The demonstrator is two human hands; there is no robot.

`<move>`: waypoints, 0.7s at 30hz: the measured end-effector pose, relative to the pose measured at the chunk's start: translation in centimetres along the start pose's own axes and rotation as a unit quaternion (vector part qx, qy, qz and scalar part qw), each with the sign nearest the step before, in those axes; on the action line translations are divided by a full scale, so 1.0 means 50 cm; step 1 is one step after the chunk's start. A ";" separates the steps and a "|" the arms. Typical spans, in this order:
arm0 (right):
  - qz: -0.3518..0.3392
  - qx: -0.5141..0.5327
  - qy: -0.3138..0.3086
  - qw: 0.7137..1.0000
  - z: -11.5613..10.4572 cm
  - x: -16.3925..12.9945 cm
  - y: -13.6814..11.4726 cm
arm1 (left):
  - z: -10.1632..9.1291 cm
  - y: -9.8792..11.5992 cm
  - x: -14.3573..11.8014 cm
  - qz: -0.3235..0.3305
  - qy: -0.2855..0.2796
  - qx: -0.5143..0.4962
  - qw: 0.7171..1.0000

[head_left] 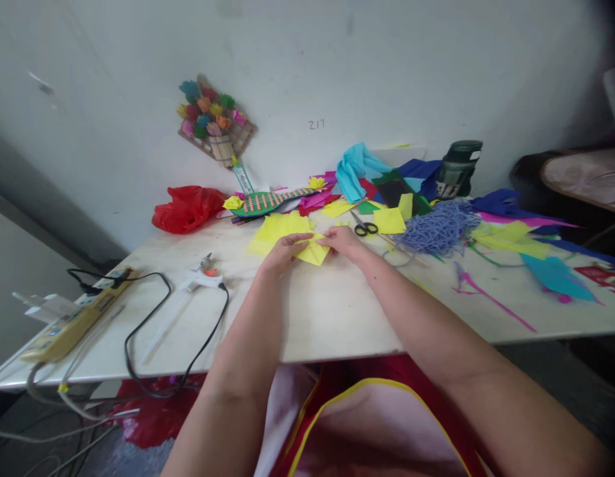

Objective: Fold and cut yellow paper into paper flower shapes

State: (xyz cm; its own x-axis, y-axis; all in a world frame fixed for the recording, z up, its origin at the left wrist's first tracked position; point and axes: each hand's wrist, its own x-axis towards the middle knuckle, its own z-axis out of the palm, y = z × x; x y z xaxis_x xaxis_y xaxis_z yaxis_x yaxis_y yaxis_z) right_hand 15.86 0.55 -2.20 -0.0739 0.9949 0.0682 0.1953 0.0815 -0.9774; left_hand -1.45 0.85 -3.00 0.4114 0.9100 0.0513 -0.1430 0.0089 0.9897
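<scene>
A small piece of yellow crepe paper [313, 254] is held between my two hands above the table. My left hand [286, 250] pinches its left side, fingers closed. On the opposite side, my right hand [341, 241] grips the paper's upper right edge between thumb and fingers. Behind my left hand lies a larger yellow paper sheet [268, 232], flat on the table and partly covered by the hand. Black-handled scissors [365, 228] rest just beyond my right hand, beside a yellow paper square [390, 221].
A white glue gun [203, 277] with a black cord lies left, near a yellow power strip [79, 318]. Further back are a red plastic bag [188, 209], a green paper craft [268, 202], coloured paper, purple shredded strands [439, 227] and a dark bottle [456, 171].
</scene>
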 end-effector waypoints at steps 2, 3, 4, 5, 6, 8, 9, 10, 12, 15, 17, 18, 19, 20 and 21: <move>-0.005 -0.001 0.001 1.000 0.002 0.001 0.001 | -0.002 -0.002 0.002 0.007 0.011 0.013 1.000; -0.008 -0.001 0.000 1.000 0.003 0.002 0.002 | -0.003 -0.003 0.003 0.011 0.016 0.019 1.000; -0.011 -0.003 0.000 1.000 0.004 0.003 0.003 | -0.004 -0.004 0.004 0.014 0.019 0.023 0.999; -0.013 -0.007 0.000 1.000 0.005 0.004 0.004 | -0.004 -0.004 0.004 0.015 0.020 0.025 0.999; -0.018 -0.016 0.001 1.000 0.005 0.005 0.005 | -0.005 -0.004 0.005 0.015 0.021 0.025 0.999; -0.052 -0.051 0.019 0.997 0.005 0.009 0.009 | -0.005 -0.004 0.005 0.016 0.028 0.023 0.999; -0.087 -0.078 0.033 0.993 0.005 0.011 0.011 | -0.006 -0.004 0.005 0.018 0.034 0.020 0.999; -0.133 -0.107 0.048 0.984 0.004 0.012 0.012 | -0.006 -0.005 0.006 0.021 0.038 0.016 0.999; -0.239 -0.163 0.067 0.955 0.002 0.014 0.014 | -0.008 -0.006 0.006 0.028 0.044 0.002 0.999; -0.366 -0.227 0.047 0.901 -0.001 0.012 0.012 | -0.012 -0.008 0.008 0.039 0.049 -0.024 0.998; -0.416 -0.270 0.013 0.869 -0.001 0.009 0.008 | -0.015 -0.009 0.008 0.044 0.049 -0.037 0.997; -0.431 -0.290 -0.004 0.855 -0.001 0.007 0.006 | -0.016 -0.008 0.007 0.046 0.047 -0.043 0.997; -0.441 -0.309 -0.019 0.842 0.000 0.004 0.004 | -0.017 -0.008 0.007 0.046 0.046 -0.048 0.997; -0.449 -0.327 -0.031 0.831 0.001 0.002 0.003 | -0.018 -0.007 0.006 0.047 0.047 -0.052 0.996; -0.456 -0.342 -0.039 0.821 0.002 0.001 0.002 | -0.019 -0.005 0.006 0.047 0.049 -0.055 0.996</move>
State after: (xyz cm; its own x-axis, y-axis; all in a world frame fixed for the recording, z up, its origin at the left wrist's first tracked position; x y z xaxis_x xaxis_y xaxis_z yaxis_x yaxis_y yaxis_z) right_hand 15.79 0.60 -2.32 -0.5520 0.4976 0.6691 0.5248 0.8309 -0.1849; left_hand -2.13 1.48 -3.37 0.3020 0.9451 0.1251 -0.2771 -0.0385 0.9601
